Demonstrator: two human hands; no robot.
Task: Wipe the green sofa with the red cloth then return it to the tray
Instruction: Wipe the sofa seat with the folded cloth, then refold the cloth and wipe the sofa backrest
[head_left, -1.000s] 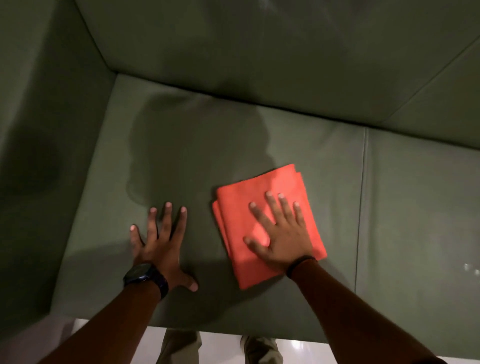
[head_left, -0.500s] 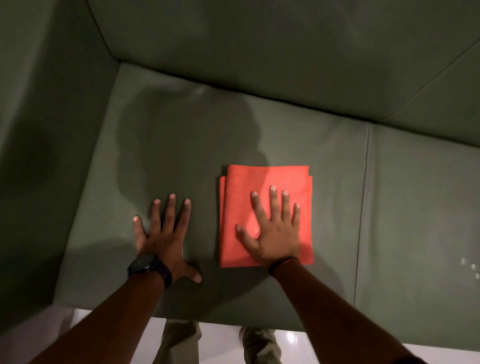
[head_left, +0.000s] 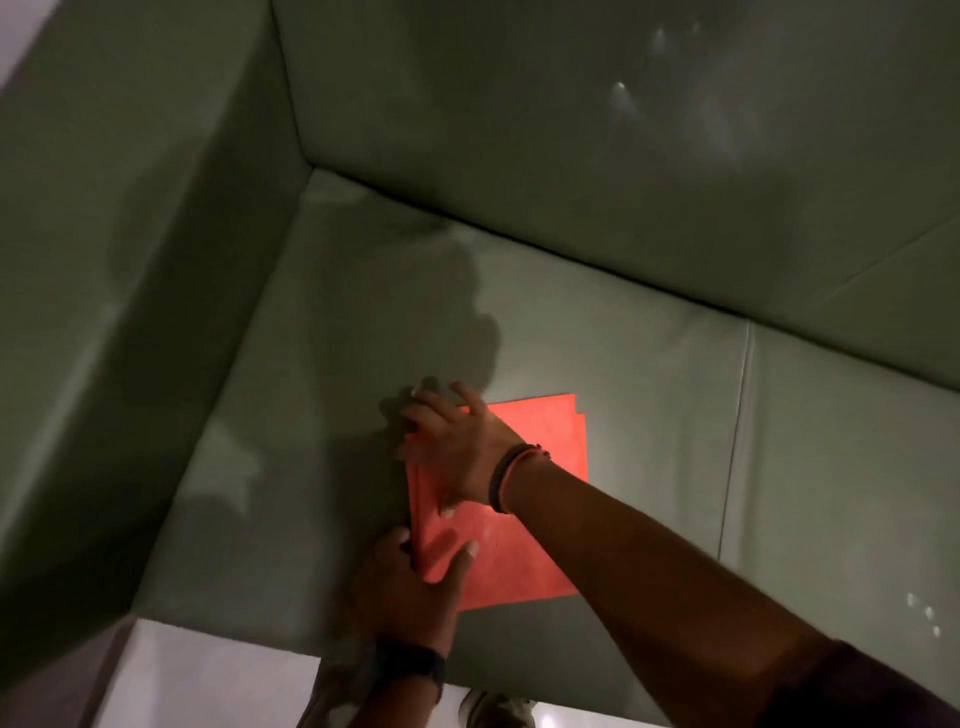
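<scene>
A folded red cloth (head_left: 540, 519) lies flat on the green sofa seat (head_left: 322, 364), near its front edge. My left hand (head_left: 410, 582), with a dark watch on the wrist, pinches the cloth's near left corner, thumb on top. My right hand (head_left: 457, 447), with bands on the wrist, rests on the cloth's far left edge; its fingers reach past the edge onto the seat. The tray is out of view.
The sofa's armrest wall (head_left: 130, 312) rises on the left and the backrest (head_left: 571, 130) at the far side. A seam (head_left: 737, 426) splits the seat cushions on the right. White floor (head_left: 208, 686) and my shoes show below the seat's front edge.
My left hand has left the bare seat and taken the cloth's near left corner. My right hand has slid to the cloth's far left edge. The view has shifted to the left.
</scene>
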